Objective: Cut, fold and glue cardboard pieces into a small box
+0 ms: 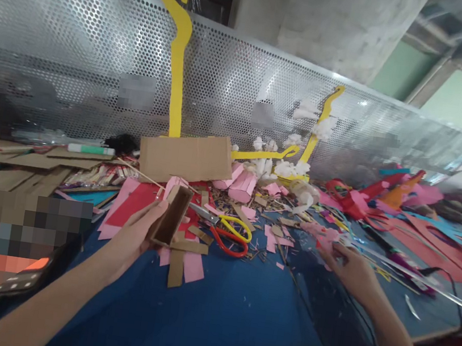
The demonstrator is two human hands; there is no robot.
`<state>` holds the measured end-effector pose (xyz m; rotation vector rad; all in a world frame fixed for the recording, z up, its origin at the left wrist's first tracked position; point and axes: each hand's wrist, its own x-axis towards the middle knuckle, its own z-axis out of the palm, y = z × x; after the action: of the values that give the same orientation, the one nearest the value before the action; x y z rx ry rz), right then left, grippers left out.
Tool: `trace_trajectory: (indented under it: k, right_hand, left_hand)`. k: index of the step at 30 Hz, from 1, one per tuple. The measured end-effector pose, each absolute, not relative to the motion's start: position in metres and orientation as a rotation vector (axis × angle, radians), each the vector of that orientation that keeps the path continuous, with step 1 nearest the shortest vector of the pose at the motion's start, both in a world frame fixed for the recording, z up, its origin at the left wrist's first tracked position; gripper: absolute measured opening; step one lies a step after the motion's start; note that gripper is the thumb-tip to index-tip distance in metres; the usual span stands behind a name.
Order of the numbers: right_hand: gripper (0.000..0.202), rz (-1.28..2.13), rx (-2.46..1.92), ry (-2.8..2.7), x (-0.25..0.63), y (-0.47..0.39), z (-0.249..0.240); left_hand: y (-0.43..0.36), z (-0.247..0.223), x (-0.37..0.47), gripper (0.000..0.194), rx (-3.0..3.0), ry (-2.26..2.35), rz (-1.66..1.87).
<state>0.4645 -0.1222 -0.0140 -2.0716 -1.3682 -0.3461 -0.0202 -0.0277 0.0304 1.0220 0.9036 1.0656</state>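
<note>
My left hand (146, 223) grips a small, narrow cardboard box (172, 216), tilted with its hollow side towards me. Right of it lie scissors (230, 236) with one yellow and one red handle loop, blades pointing left. On the right, my right hand (349, 267) has its fingers bent together at a crumpled piece of pink paper (325, 238); motion blurs the fingertips. Brown cardboard strips (177, 266) and pink paper pieces (193, 267) lie below the box.
Behind stands a cardboard block (185, 158) with a tall yellow hooked strip (177, 68). White fluffy tufts (324, 127) cling to another yellow strip. Cardboard sheets (2, 181) pile up at left, red paper (439, 248) at right. A perforated metal panel (227, 75) closes the blue table's (210, 319) back.
</note>
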Motion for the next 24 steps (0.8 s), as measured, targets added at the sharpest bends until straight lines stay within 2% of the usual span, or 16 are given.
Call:
trace_trajectory:
  k: [7, 11, 17, 24]
  right_hand:
    - [0.053, -0.192, -1.991, -1.308, 0.456, -0.109, 0.003]
    - [0.053, 0.047, -1.835, -1.300, 0.434, -0.103, 0.026]
    - [0.049, 0.466, -1.554, -1.431, 0.351, -0.070, 0.041]
    - [0.045, 0.766, -1.286, -1.565, 0.252, -0.038, 0.037]
  left_hand:
    - [-0.024, 0.019, -0.019, 0.059, 1.091, 0.914, 1.022]
    - [-0.019, 0.011, -0.020, 0.061, 1.086, 0.909, 1.028]
    - [-0.019, 0.011, -0.017, 0.057, 1.073, 0.909, 0.995]
    - [-0.014, 0.006, -0.022, 0.055, 1.101, 0.922, 1.007]
